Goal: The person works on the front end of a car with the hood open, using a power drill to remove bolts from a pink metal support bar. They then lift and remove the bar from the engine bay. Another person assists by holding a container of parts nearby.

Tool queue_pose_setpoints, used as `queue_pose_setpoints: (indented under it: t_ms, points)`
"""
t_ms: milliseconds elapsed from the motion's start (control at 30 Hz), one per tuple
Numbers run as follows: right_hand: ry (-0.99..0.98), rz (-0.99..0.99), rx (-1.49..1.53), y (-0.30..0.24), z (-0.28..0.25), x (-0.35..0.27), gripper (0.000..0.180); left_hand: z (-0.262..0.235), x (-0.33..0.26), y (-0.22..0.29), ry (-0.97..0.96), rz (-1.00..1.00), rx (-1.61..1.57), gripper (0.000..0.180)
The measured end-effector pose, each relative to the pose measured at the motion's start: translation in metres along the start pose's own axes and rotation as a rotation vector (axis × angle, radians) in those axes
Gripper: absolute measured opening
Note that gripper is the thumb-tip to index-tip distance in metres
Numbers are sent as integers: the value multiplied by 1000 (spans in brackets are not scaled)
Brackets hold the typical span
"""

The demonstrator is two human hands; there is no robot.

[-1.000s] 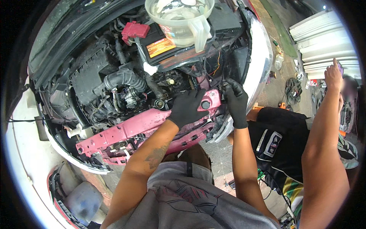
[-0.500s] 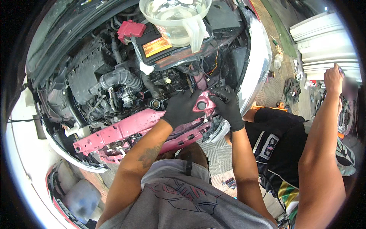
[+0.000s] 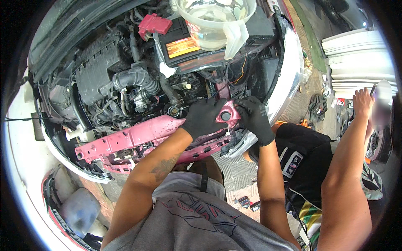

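A pink radiator support [image 3: 130,137] runs across the front of an opened engine bay. Its right end has a triangular plate with a round hole [image 3: 226,116]. My gloved left hand [image 3: 202,119] lies over the support just left of that hole, its fingers bent around the metal. On the hole's other side, my gloved right hand [image 3: 256,120] has its fingers curled together against the plate's edge; whatever they pinch is hidden. Beyond the left hand sits a round filler neck [image 3: 173,111] on the engine.
A clear plastic jug [image 3: 209,29] of liquid stands on the battery [image 3: 178,49]. A headlight [image 3: 289,62] borders the bay at right. Another person's arm [image 3: 349,167] reaches up close on my right, and a black bag [image 3: 301,154] is beside my right forearm.
The view has shifted slightly, so the engine bay and jug sit further right. Both hands stay at the pink plate. The other person's forearm has moved a little.
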State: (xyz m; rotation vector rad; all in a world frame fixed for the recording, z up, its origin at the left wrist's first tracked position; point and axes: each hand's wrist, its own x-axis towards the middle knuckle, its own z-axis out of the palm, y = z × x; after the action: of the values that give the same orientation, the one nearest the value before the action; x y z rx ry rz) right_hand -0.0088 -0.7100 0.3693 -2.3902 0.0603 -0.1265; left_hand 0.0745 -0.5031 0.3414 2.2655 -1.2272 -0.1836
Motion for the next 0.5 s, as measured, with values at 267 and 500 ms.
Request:
queue_pose_setpoints:
  t_ms: [267,500]
  points:
    - [21,-52,-37,0,4,0,16,-4,-3,3,-74,-43,-41,76]
    - [96,-123,-138,-3,7,-3,14,-3,2,2,-79,-22,-28,75]
